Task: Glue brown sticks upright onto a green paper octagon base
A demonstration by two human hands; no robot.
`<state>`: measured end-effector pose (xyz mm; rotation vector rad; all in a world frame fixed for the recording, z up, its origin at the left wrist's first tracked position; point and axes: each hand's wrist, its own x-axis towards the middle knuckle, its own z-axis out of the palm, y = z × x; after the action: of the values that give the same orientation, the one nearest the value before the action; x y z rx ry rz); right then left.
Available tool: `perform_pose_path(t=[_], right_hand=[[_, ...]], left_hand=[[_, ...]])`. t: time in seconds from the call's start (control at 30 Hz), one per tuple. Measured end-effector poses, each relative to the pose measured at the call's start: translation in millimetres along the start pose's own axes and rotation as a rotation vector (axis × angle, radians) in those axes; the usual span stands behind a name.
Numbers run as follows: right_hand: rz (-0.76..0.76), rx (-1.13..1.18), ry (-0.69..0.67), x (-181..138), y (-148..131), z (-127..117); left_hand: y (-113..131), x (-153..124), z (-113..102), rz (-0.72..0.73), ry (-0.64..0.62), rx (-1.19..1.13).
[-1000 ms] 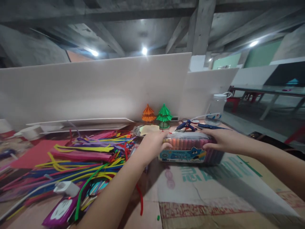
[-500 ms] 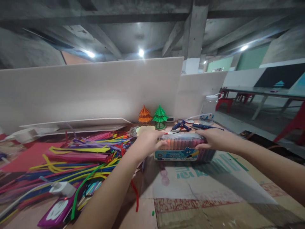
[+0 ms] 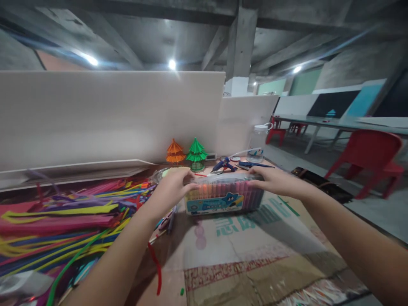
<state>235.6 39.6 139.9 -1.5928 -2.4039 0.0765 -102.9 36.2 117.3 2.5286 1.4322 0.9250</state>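
Observation:
A clear plastic box of coloured markers (image 3: 223, 197) with a blue cartoon label rests on flattened cardboard (image 3: 248, 250). My left hand (image 3: 170, 189) grips its left end, fingers curled over the lid. My right hand (image 3: 272, 180) clasps the right end the same way. Both forearms reach in from the bottom of the view.
A heap of coloured pipe cleaners and paper strips (image 3: 63, 216) fills the left. Orange (image 3: 174, 151) and green paper trees (image 3: 196, 153), a blue glue gun (image 3: 223, 165) and a plastic jar (image 3: 257, 138) stand behind the box by a white partition (image 3: 111, 114). A red chair (image 3: 369, 161) is at right.
The view has swung right, so the box and both hands sit further left in frame; the red chair has come into view. Both hands keep their hold on the box.

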Motion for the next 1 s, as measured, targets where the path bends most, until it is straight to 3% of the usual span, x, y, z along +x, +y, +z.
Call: perform_pose_path(t=[0.2,0.4,0.63,0.87,1.0], right_hand=[[0.066,-0.011,-0.205,9.1,0.0,-28.0],[0.050,-0.034,-0.363,30.5,-7.0,-37.4],[0.080,0.078,-0.274,23.6,-4.1,-32.4],[0.089,0.055,-0.008,4.6,7.2,-12.7],[0.036,0.091,0.054,0.1,12.2,-6.9]], left_hand=[[-1.6,-1.1,-0.6,-0.028,-0.031,0.013],[-0.9,0.6,1.1,-0.065,-0.024,0.070],[-1.7,-1.1,-0.1,-0.051,-0.016,0.069],[0.1,-2.3,1.4,-0.053,-0.008,0.044],[3.1,-4.4,-1.9,-0.022,-0.036,0.071]])
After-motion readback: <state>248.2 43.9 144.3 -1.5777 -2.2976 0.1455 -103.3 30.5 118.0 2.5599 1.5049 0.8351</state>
